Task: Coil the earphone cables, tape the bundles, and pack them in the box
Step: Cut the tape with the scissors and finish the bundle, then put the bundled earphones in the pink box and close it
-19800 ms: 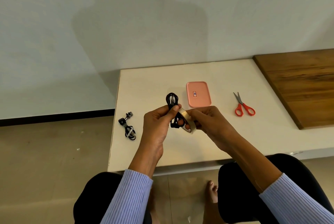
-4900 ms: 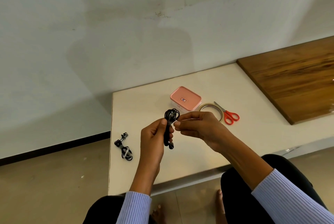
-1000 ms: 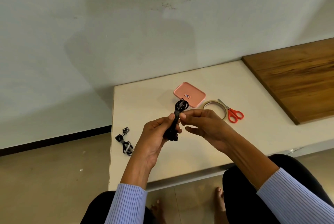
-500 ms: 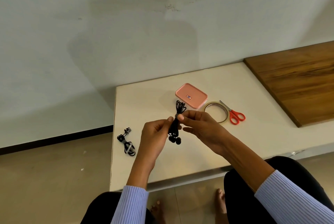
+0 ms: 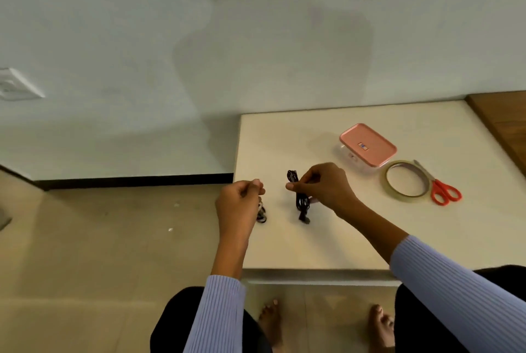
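Between thumb and fingers of the right hand [image 5: 323, 186], a coiled black earphone bundle [image 5: 300, 199] is pinched above the white table [image 5: 313, 244]. Curled fingers are seen on the left hand [image 5: 239, 204]; whether the second bundle [image 5: 262, 214] beneath is gripped cannot be told. At 2 o'clock, a pink-lidded box [image 5: 367, 147], closed, is placed, with tape roll [image 5: 407, 186] and scissors [image 5: 442, 193] beside.

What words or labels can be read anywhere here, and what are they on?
None can be read.
Pink box lid: a small sticker with orange and blue marks, too small and blurred to read.
Tape roll, scissors, earphone bundle: no visible text.
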A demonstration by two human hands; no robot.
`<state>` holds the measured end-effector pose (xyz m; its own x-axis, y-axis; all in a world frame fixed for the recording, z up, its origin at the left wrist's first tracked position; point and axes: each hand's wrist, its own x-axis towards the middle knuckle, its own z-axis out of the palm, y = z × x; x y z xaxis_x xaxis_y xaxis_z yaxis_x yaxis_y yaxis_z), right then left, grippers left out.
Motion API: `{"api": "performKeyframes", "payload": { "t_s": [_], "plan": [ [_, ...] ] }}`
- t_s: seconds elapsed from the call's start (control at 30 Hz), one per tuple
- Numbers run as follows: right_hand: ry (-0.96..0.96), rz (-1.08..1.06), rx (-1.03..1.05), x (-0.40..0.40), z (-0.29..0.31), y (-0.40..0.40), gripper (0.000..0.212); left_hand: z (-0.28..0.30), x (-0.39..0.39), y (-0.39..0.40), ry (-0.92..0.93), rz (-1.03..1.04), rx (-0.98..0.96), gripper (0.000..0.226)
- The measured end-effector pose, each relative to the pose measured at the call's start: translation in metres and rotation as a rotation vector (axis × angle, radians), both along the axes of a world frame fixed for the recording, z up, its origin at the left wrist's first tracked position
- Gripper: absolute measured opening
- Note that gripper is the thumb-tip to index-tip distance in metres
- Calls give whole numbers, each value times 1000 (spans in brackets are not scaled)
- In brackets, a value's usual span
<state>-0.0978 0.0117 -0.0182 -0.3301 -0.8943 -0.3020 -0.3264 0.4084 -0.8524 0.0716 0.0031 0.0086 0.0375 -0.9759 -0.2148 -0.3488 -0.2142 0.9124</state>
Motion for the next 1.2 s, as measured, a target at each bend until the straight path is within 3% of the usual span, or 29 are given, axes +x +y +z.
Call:
{"api": "performKeyframes", "payload": {
  "t_s": [0.1,0.23,0.53,0.63,0.73,0.8,0.87,0.93,1.03,1.2],
  "plan": [
    [225,68,8,17,-8,-26,42,0,5,-5,7,19,29,24],
    [357,77,35,26,-12,-43,53,2,4,-8,8,8,31,25],
    [644,0,-150,-39,4,-26,12,-5,-4,-9,12,-65,43,24],
    [805,-37,-161,-60,7,-22,19,-7,-9,-8,14,-84,40,24],
    [937,-55,-96,-73,4,-20,42,-9,-14,-7,-4,-119,37,29],
    [955,-35,27,-81,-2,-17,57,-10,-19,-6,-9,-148,27,32],
    [969,4,111,-85,-7,-12,58,-11,-24,-5,-26,-187,25,33],
    [984,69,97,-84,-5,-3,50,-10,-29,-3,-34,-219,40,30],
    [939,234,62,-74,2,25,56,-16,-37,-1,-21,-266,59,34],
    [759,430,-57,-49,0,79,62,-21,-50,7,49,-337,263,29]
  ]
}}
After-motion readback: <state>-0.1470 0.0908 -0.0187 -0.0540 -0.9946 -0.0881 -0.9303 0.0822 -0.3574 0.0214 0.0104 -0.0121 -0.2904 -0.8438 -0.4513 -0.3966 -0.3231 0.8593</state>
